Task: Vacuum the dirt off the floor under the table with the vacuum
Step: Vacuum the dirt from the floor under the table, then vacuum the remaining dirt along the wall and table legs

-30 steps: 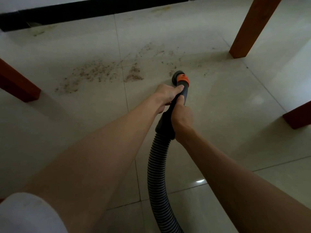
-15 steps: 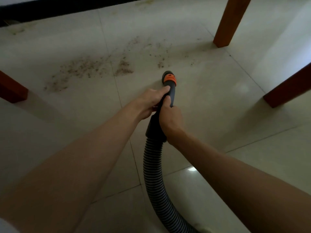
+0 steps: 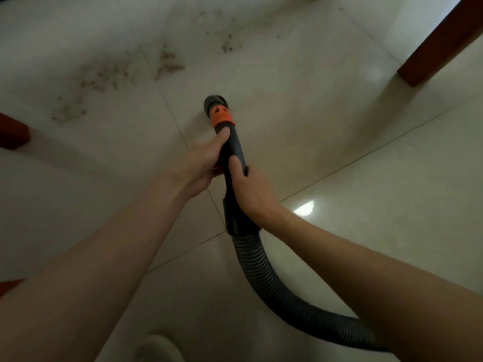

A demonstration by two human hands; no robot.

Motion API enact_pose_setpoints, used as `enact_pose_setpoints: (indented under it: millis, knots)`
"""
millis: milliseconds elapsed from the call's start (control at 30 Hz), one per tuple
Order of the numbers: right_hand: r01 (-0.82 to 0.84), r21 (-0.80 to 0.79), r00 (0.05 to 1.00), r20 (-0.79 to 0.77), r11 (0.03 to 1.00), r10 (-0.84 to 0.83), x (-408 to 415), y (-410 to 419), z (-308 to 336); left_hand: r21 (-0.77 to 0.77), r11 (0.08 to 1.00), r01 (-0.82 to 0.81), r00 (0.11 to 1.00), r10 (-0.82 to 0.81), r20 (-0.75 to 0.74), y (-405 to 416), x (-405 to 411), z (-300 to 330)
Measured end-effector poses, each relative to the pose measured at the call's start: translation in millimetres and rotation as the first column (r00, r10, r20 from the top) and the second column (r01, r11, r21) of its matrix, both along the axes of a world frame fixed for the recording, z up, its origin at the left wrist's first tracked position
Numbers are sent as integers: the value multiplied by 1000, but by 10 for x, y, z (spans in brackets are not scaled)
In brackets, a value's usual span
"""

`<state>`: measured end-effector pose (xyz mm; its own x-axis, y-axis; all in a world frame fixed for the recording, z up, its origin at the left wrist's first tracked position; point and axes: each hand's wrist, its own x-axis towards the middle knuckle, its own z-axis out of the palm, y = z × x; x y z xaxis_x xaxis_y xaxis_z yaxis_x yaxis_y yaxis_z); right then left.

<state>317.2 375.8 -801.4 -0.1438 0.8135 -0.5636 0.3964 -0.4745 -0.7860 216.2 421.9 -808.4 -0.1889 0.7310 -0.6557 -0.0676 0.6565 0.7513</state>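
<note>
Left hand (image 3: 202, 159) grips the black plastic vacuum wand (image 3: 233, 150) from its left side, fingers curled beneath the tube and the thumb lying along its top, the thumb tip just below the orange plastic collar (image 3: 221, 116). Right hand (image 3: 252, 190) grips the same wand lower down, where the tube widens to a cuff, with the thumb extended up the tube; the two hands sit just beside each other on the wand. The round black nozzle opening (image 3: 214, 102) projects beyond the collar and points toward the far part of the pale glossy tiled floor (image 3: 339, 142); whether it touches the tiles cannot be told. A dark ribbed flexible hose (image 3: 264, 273) leaves the cuff, curves toward the near right and passes behind the right forearm. Brown crumbly dirt (image 3: 104, 77) lies scattered on the tiles beyond and to the left of the nozzle, apart from it, with smaller patches farther off. A reddish-brown wooden table leg (image 3: 439, 45) stands at the right edge of the floor area; another reddish-brown leg base (image 3: 11, 131) shows at the left edge. A bright round reflection (image 3: 304, 208) lies on the tile beside the right wrist.
</note>
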Motion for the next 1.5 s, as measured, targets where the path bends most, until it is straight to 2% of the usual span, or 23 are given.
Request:
enact_pose_setpoints:
  millis: [67, 167, 300, 500, 633, 767, 933, 1167, 1333, 1500]
  knots:
    - [-22, -72, 998, -64, 997, 18, 50, -143, -67, -20, 1000, 5, 1000, -5, -8, -159, 23, -72]
    - [16, -174, 990, -135, 985, -40, 160, -327, -71, -74, 997, -15, 1000, 16, 9, -363, 169, -58]
    - [1, -300, 993, -116, 954, -37, 366, -663, 102, -166, 986, 2, 999, 4, 32, -704, 405, 213]
    - [46, -429, 985, -129, 902, -112, 847, -1149, 700, -276, 961, -36, 999, 44, 20, -1230, 799, 840]
    - [90, -458, 972, -152, 884, -178, 1223, -1360, 1291, -296, 953, 66, 997, -49, 66, -1377, 1105, 1421]
    - [155, -443, 957, -155, 883, -246, 1602, -1531, 2026, -276, 939, 204, 978, -183, 100, -1447, 1476, 2124]
    - [241, -396, 949, -98, 886, -301, 2139, -1722, 2998, -243, 944, 222, 971, -191, 146, -1582, 2028, 3026]
    - [271, -266, 961, 24, 925, -274, 2945, -1841, 4521, -161, 939, 305, 926, -253, 279, -1696, 2815, 4516]
    - [324, -170, 945, 24, 930, -325, 3294, -1779, 5425, -39, 925, 378, 889, -351, 294, -1655, 3212, 5366]
    - [401, -79, 914, -32, 913, -405, 3424, -1668, 6030, 107, 886, 451, 859, -463, 216, -1446, 3360, 5951]
